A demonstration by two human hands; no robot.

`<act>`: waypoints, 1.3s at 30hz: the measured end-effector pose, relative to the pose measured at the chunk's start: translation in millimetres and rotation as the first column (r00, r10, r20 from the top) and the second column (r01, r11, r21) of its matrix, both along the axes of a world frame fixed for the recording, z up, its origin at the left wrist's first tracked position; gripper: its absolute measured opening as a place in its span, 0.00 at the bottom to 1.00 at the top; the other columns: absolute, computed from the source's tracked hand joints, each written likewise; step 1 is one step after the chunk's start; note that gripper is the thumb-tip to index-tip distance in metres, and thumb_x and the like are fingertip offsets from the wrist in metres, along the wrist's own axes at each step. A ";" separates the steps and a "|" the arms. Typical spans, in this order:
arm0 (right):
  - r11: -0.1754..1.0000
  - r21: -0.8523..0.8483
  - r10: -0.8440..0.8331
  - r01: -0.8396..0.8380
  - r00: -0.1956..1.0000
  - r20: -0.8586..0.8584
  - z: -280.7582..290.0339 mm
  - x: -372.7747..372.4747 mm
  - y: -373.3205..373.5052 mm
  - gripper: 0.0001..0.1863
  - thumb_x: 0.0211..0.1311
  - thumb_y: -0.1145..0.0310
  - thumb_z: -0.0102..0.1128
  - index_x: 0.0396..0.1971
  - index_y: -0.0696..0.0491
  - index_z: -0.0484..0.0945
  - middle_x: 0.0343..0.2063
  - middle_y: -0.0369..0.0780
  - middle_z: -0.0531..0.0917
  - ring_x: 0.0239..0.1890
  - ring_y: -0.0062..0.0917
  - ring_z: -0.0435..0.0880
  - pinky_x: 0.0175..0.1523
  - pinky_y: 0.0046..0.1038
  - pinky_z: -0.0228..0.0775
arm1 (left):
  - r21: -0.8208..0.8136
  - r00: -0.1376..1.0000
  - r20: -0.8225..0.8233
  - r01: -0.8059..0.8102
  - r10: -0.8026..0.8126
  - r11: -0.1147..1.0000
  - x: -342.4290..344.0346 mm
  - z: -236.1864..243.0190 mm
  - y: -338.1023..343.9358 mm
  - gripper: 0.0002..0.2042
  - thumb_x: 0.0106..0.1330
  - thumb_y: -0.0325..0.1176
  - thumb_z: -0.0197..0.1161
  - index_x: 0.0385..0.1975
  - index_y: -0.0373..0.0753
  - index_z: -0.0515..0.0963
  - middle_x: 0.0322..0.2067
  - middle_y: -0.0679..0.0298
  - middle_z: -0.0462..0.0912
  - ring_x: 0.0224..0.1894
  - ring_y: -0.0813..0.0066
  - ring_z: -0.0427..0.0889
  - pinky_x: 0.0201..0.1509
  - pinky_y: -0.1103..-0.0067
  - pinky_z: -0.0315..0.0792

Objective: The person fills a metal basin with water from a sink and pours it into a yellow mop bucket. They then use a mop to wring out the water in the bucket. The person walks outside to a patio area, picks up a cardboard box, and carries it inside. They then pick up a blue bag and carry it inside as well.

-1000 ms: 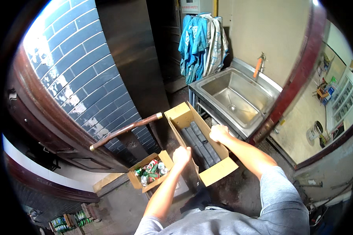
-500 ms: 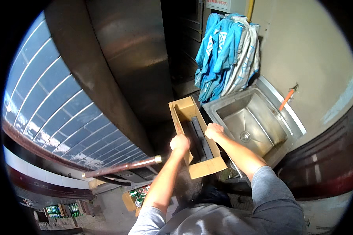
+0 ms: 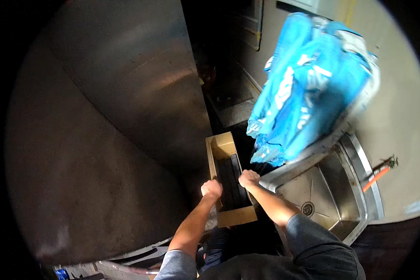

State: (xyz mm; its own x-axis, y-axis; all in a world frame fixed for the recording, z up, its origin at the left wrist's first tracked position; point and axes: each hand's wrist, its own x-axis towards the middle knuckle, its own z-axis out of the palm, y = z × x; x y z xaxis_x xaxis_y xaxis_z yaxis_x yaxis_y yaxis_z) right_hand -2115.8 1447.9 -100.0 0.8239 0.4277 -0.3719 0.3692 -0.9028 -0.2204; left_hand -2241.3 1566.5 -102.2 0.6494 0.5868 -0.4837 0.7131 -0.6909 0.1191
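Between my two arms is a long open cardboard box [image 3: 237,216], held by its long side walls. Inside it lie several dark grey bars [image 3: 235,175], side by side along its length. My left hand [image 3: 212,188] is closed over the left wall, and my right hand [image 3: 249,178] grips the right wall a little farther forward. The fingers of both hands curl over the rim, partly hidden behind it.
Right of the box stands a stainless steel sink [image 3: 331,200]. Above its far end hang blue and white plastic sacks [image 3: 308,88]. An orange pipe [image 3: 376,179] sticks out by the wall. A large metal panel [image 3: 144,70] rises on the left; a dark passage lies ahead.
I have moved forward with the box in both hands. The sacks are nearer and larger, the metal panel now fills the left side, and the tiled wall has left the view.
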 end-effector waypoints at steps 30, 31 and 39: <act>0.944 0.035 -0.321 0.327 0.892 0.317 -604.2 315.2 118.7 0.15 0.58 0.60 0.52 0.30 0.57 0.78 0.33 0.52 0.80 0.37 0.44 0.79 0.41 0.41 0.72 | 0.316 0.695 0.521 0.383 -0.496 0.868 393.3 -566.9 195.4 0.04 0.58 0.32 0.55 0.26 0.43 0.75 0.29 0.64 0.77 0.30 0.66 0.76 0.31 0.68 0.72; 0.828 0.123 -0.558 0.547 0.781 0.279 -612.1 342.5 114.5 0.14 0.58 0.60 0.52 0.29 0.57 0.78 0.33 0.51 0.80 0.36 0.43 0.80 0.41 0.41 0.72 | 0.116 0.785 0.445 0.426 -0.430 0.897 433.4 -549.5 198.5 0.04 0.59 0.33 0.54 0.26 0.43 0.75 0.31 0.64 0.77 0.33 0.66 0.76 0.32 0.68 0.72; 0.973 -0.060 -0.204 0.225 0.947 0.249 -592.3 411.3 177.4 0.09 0.55 0.65 0.53 0.25 0.52 0.80 0.25 0.38 0.80 0.26 0.32 0.80 0.30 0.36 0.74 | 0.370 0.525 0.664 0.389 -0.533 0.844 462.8 -438.6 152.4 0.26 0.61 0.37 0.55 0.60 0.42 0.62 0.62 0.51 0.58 0.63 0.52 0.57 0.64 0.52 0.50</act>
